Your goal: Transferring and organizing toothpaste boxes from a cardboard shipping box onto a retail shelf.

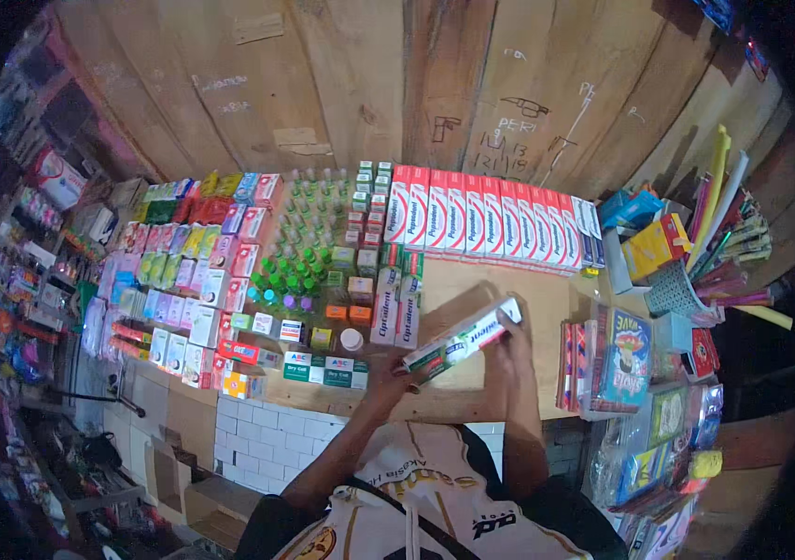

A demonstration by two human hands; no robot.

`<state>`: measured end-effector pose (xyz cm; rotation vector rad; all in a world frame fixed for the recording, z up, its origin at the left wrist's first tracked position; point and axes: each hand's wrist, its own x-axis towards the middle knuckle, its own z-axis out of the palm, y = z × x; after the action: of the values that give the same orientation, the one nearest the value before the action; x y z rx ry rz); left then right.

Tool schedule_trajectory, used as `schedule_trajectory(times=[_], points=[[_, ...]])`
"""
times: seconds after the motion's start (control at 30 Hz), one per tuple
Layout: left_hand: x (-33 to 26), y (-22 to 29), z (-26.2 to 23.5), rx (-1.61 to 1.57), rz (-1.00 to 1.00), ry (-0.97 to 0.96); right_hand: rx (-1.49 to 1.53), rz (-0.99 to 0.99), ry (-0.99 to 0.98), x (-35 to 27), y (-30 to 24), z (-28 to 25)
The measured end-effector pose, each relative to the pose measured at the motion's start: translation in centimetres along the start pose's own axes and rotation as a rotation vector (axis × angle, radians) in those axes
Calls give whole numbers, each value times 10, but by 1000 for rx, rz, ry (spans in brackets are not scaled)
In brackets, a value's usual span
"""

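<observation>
Head view, box: a long white, red and green carton (462,342) is being held above the wooden surface (472,280), tilted, its right end higher.
Left hand: the left hand (388,378) is closing its grip round the box's lower left end.
Right hand: the right hand (512,338) is closing its grip on the upper right end, fingers over the top edge.
Where it is: the box is hovering over the bare patch, between the two flat cartons (395,313) and the packets (603,359) at the right.
Doing it well: I would judge it wants levelling first, then lowering square beside its neighbours, both ends kept steady so nothing in the back row (491,219) is being nudged.
Count, held boxes: one.
Count, back-row cartons: roughly ten red-and-white ones, standing side by side; the far end is hard to separate.
Count, flat cartons: two.
Count, small bottles (309,233): too many and too small to be counting surely.
Count, left-hand boxes (201,271): several rows; no sure number.
</observation>
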<state>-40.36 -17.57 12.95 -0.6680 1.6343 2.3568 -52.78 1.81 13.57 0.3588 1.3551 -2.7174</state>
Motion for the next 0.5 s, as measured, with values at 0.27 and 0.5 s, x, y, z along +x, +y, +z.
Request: schedule_trajectory(times=[0.27,0.5], points=[[27,86,24,253,234,108,-530,248,-763,-28,-40,-65],[66,31,5,482,334,103,-509,467,-812,-38,26,-47]])
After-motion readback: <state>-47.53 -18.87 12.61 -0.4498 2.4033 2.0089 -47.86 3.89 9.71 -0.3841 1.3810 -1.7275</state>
